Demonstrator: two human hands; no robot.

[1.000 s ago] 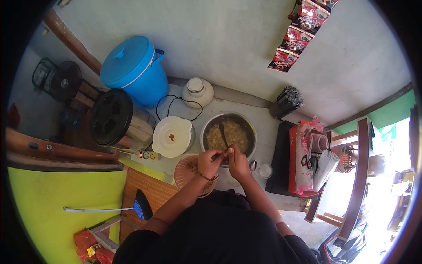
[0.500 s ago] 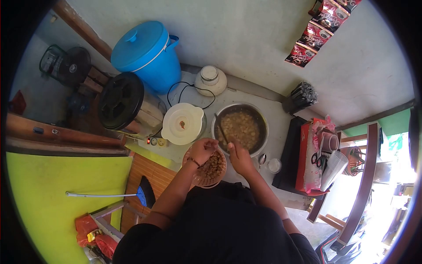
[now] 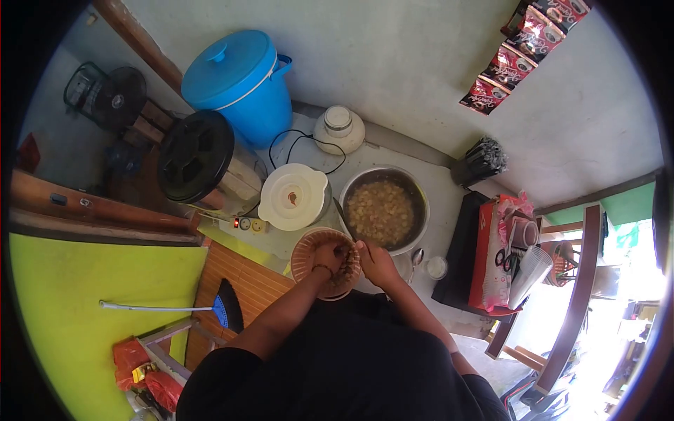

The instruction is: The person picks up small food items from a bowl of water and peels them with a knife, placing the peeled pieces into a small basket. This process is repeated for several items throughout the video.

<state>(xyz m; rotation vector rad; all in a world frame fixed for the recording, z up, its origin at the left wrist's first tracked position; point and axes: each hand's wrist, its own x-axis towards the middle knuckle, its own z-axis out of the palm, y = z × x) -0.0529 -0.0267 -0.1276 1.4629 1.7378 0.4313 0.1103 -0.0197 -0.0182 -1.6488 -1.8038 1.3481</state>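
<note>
My left hand (image 3: 327, 257), with a dark band at the wrist, reaches down inside a ribbed peach-coloured plastic basket (image 3: 305, 247). Its fingers are in shadow among small brown pieces (image 3: 347, 265), so their grip is hard to see. The basket is close to my body and looks tilted, its far inner wall showing. Just right of its rim, my right hand (image 3: 378, 265) is closed on a narrow, dark knife-like utensil (image 3: 343, 217) that points away from me. Beyond the hands stands a steel basin (image 3: 424, 200) of cloudy liquid with many pale chunks (image 3: 381, 212).
A lidded cream container (image 3: 281, 198), a round white jar (image 3: 340, 133) and a blue lidded bucket (image 3: 249, 98) stand left and behind. A spoon (image 3: 418, 257) and small clear cup (image 3: 436, 267) lie right. A red box (image 3: 484, 259) with cups and scissors edges the table.
My left hand has gone from above the basket down into it. The basket has tipped, and my right hand has drawn the utensil back from over the basin to its near-left rim.
</note>
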